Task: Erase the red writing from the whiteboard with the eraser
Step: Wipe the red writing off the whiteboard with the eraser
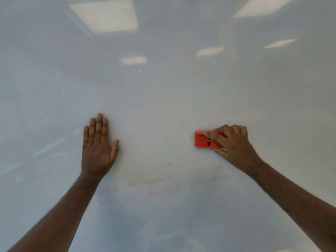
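Right hand (pixel 234 142) clamped on orange rectangular plastic eraser (pixel 202 140), pressed to glossy whiteboard (pixel 163 79); faint red writing (pixel 160 184) nearer and leftward, running left-right. Left hand (pixel 99 146) spread flat.

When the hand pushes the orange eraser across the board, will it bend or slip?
Probably stiff: the eraser looks like a hard block with straight edges. It likely glides easily, since the whiteboard is glossy. The right hand alone wraps it, so probably light.
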